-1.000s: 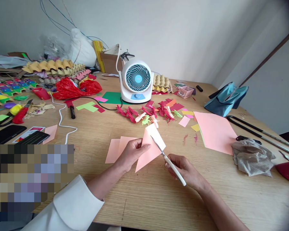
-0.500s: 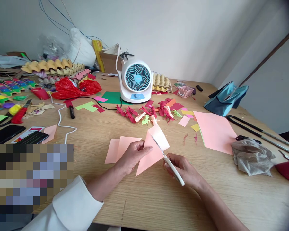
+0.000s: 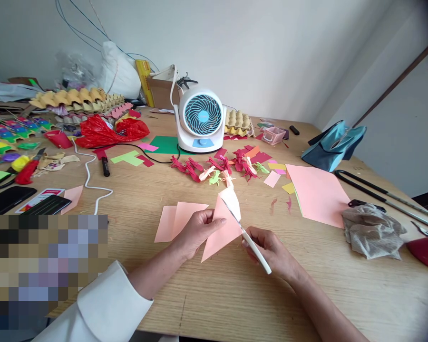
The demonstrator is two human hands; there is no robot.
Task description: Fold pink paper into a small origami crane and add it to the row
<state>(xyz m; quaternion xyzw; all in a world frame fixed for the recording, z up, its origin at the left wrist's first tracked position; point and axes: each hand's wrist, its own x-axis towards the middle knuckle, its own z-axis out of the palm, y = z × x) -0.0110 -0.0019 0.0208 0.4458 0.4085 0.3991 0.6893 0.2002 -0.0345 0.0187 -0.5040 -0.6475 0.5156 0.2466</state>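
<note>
My left hand [image 3: 199, 229] pinches a pink sheet of paper [image 3: 219, 236] between thumb and fingers, holding it tilted above the table. White-handled scissors [image 3: 256, 251] are gripped in my right hand [image 3: 267, 247]. Their blades lie along the sheet, nearly closed, and a paler flap of it stands to the right of the cut. Two pink paper pieces [image 3: 168, 222] rest on the table left of my left hand. Beyond the sheet lies a row of small twisted paper figures [image 3: 214, 166] in red, pink and green.
A white fan [image 3: 200, 121] stands behind the figures. A large pink sheet [image 3: 317, 197] lies on the right, beside a crumpled grey cloth [image 3: 373, 232] and a blue bag [image 3: 333, 147]. Toward the left are a black marker [image 3: 106, 166], a white cable [image 3: 89, 175] and a red plastic bag [image 3: 100, 132].
The scissor blades have closed further on the pink sheet. The flap on the right side of the cut now looks narrower and bent. Both hands stay almost in place.
</note>
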